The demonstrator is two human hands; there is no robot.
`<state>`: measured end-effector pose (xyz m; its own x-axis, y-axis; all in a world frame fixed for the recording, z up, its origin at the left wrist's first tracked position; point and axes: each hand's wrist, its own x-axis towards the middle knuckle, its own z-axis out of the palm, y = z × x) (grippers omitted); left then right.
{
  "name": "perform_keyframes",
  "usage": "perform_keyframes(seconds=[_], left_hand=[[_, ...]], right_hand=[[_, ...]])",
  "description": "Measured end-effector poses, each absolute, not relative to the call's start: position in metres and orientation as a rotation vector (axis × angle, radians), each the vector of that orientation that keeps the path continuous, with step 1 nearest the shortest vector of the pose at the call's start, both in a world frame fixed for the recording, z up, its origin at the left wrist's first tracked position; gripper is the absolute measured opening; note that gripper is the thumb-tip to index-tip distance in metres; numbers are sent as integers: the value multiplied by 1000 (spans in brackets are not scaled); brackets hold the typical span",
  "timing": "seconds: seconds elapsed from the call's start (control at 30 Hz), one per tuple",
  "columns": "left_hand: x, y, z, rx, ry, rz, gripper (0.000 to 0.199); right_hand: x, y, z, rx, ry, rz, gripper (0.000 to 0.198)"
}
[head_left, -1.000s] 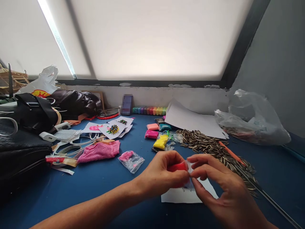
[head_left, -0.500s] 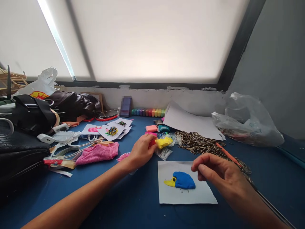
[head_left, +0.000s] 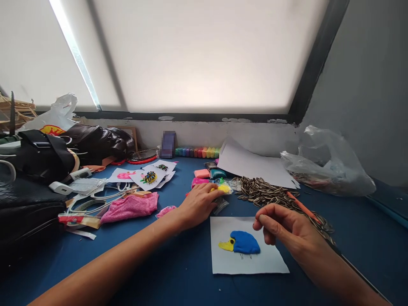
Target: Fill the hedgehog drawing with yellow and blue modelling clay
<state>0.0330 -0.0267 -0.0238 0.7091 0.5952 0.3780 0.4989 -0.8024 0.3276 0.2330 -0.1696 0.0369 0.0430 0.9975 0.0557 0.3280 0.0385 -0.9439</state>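
My left hand reaches over the soft clay packets, its fingers stretched out and touching the yellow clay in its clear wrapper. Just right of the drawing, my right hand hovers with thumb and forefinger pinched together; anything between them is too small to make out. On the white paper is a bird-like animal in blue clay, with a yellow clay head and beak and a black eye. Short drawn legs show under the body. Pink clay lies beside my left fingers.
Sunflower seeds are heaped behind my right hand, with an orange stick across them. White sheets and a plastic bag lie behind. Leftward are finished pictures, a pink cloth, cables and black bags.
My left hand has shifted slightly right and flattened over the yellow clay, which is now partly covered. The right thumb and forefinger have come closer together.
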Motion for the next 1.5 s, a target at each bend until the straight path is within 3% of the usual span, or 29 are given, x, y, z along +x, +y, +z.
perform_keyframes(seconds=[0.13, 0.23, 0.4, 0.53, 0.73, 0.93, 1.17, 1.5], left_hand=[[37, -27, -16, 2647, 917, 849, 39], [42, -47, 3, 2262, 794, 989, 21], [55, -82, 28, 1616, 527, 449, 41], [63, -90, 28, 1445, 412, 414, 41], [64, -93, 27, 1368, 470, 552, 29], [60, -97, 29, 1352, 469, 607, 40], [51, -89, 20, 1299, 526, 565, 48], [47, -90, 18, 1326, 526, 512, 38]], right_hand=[[235, -167, 33, -1433, -1395, 941, 39], [237, -166, 29, -1420, -1372, 843, 35], [237, -166, 23, -1328, -1346, 704, 30], [237, -166, 24, -1391, -1301, 850, 50], [238, -168, 28, -1441, -1224, 1065, 51], [236, -167, 28, -1454, -1217, 1153, 54], [237, -169, 28, -1328, -1264, 995, 33], [236, -170, 25, -1388, -1425, 1027, 34]])
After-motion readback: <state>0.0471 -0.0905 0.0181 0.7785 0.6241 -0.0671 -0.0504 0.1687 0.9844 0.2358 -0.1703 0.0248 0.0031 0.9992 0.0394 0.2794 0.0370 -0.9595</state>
